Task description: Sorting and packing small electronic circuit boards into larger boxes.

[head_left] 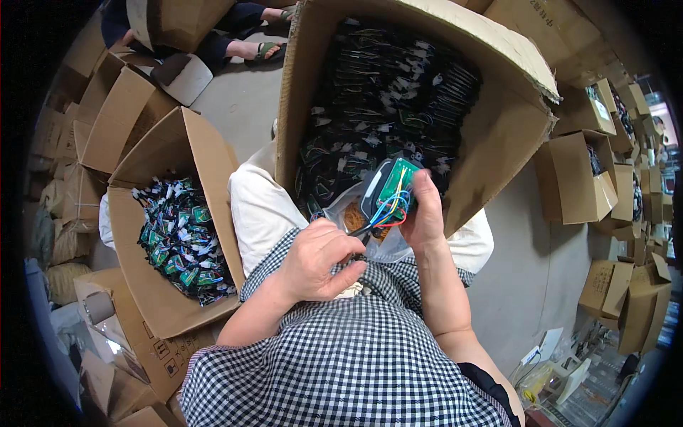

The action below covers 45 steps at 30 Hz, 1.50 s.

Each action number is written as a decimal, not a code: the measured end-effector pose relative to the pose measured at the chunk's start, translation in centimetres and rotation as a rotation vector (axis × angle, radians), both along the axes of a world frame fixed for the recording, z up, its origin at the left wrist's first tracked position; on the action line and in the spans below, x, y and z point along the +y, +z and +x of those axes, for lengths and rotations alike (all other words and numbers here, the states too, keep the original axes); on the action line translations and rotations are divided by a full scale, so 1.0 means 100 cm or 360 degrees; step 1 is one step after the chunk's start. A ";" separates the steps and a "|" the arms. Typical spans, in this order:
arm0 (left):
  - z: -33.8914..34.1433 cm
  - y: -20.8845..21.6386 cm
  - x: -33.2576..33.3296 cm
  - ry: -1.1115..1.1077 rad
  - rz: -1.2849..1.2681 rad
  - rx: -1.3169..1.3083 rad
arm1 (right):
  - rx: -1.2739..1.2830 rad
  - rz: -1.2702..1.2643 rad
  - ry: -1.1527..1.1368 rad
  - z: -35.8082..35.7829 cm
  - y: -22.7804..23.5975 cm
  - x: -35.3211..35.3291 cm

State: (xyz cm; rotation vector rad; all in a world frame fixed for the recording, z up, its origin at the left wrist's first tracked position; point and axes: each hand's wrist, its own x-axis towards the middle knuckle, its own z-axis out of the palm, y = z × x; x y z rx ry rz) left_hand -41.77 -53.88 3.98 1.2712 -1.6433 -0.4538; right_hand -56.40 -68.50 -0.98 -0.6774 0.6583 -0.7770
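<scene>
Right hand point(425, 213) cradles a green circuit board point(393, 188) while left hand point(320, 262) works at its cable point(361, 231)

The circuit board sits in a dark case point(369, 201) above the lap, tilted, with its wired face up. The right hand is partly closed around it, thumb along the near edge; the fingers underneath are hidden. The left hand is curled, thumb and forefinger drawn nearly together by the black cable, apparently pinching it, though the exact contact is hard to tell. Blue, yellow and red wires point(395, 208) loop between board and cable.

To do this well, the grip on the case should stay firm at the edges, keeping the thumb off the soldered parts. The cable is best steadied by its black sleeve, since a tug on the thin wires would likely strain their joints. The loops probably want guiding loosely, so none gets trapped under the board.

Below lies a clear bag point(388, 250) with orange pieces inside. The large carton point(509, 139) ahead holds rows of dark, wired units point(384, 92); the carton at left point(208, 153) holds loose green boards point(181, 238).
</scene>
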 end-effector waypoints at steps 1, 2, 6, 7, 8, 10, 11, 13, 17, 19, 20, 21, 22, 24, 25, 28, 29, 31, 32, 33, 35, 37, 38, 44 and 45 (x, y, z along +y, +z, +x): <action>0.003 0.006 0.001 -0.0034 0.0088 -0.0028 | -0.0005 -0.0021 0.0013 -0.003 0.001 0.000; 0.006 0.012 0.002 -0.0069 0.0182 -0.0057 | -0.0004 -0.0012 0.0006 -0.004 0.005 0.001; 0.024 -0.010 -0.003 0.0480 0.0379 0.0662 | 0.0065 -0.0380 -0.0186 0.006 0.015 0.010; 0.025 -0.014 -0.008 0.0478 0.0407 0.0663 | 0.0085 -0.0476 -0.0126 0.013 0.022 0.015; 0.022 -0.018 -0.014 0.0262 0.0561 0.1003 | 0.0109 -0.0571 -0.0060 0.020 0.027 0.021; 0.007 -0.017 -0.018 -0.0048 0.0703 0.1624 | 0.0160 -0.0914 0.0134 0.034 0.034 0.030; 0.007 -0.022 -0.016 0.0017 0.0726 0.1659 | 0.0067 -0.0907 0.0161 0.042 0.035 0.035; 0.001 -0.028 -0.019 0.0167 0.0590 0.1794 | 0.0157 -0.0977 0.0262 0.045 0.034 0.032; 0.024 -0.022 0.001 0.0142 0.0908 0.1750 | 0.0359 -0.1066 0.0397 0.027 0.018 -0.003; 0.039 -0.026 0.015 0.0334 0.0766 0.1779 | 0.0585 -0.1126 0.0226 0.005 -0.009 -0.024; 0.047 -0.027 0.020 0.0410 0.0724 0.1839 | 0.0789 -0.1060 0.0212 -0.010 -0.023 -0.031; 0.051 -0.028 0.026 0.0401 0.0655 0.1950 | 0.1175 -0.1279 0.0394 -0.018 -0.034 -0.030; 0.056 -0.031 0.030 0.0417 0.0666 0.1976 | 0.1562 -0.1495 0.0580 -0.024 -0.045 -0.027; 0.052 -0.032 0.032 0.0380 0.0598 0.2052 | 0.1831 -0.2006 0.0554 -0.021 -0.077 -0.011; 0.048 -0.033 0.030 0.0363 0.0578 0.2136 | 0.2007 -0.1983 0.0555 -0.017 -0.088 -0.005; 0.033 -0.034 0.023 0.0088 0.0591 0.2404 | 0.2380 -0.2319 0.0551 -0.006 -0.126 -0.005; 0.027 -0.034 0.022 0.0087 0.0643 0.2422 | 0.2388 -0.2442 0.0554 -0.006 -0.138 -0.007; 0.021 -0.034 0.024 0.0016 0.0729 0.2503 | 0.2351 -0.2531 0.0515 -0.013 -0.152 -0.011; 0.019 -0.038 0.025 -0.0067 0.0763 0.2577 | 0.2349 -0.2509 0.0403 -0.017 -0.156 -0.012; 0.018 -0.039 0.030 -0.0067 0.0769 0.2556 | 0.2307 -0.2489 0.0385 -0.020 -0.152 -0.011; 0.018 -0.039 0.037 0.0048 0.0768 0.2539 | 0.2248 -0.2484 0.0361 -0.024 -0.144 -0.007; 0.020 -0.040 0.036 0.0105 0.0751 0.2574 | 0.2143 -0.2304 0.0339 -0.026 -0.124 -0.006; 0.021 -0.039 0.033 0.0178 0.0793 0.2542 | 0.2149 -0.2309 0.0335 -0.026 -0.112 -0.008; 0.020 -0.034 0.004 0.0277 0.0905 0.2338 | 0.0973 -0.0812 0.0025 -0.006 -0.031 -0.002; 0.018 -0.032 -0.002 0.0281 0.0886 0.2287 | 0.0981 -0.0811 0.0016 -0.003 -0.021 0.000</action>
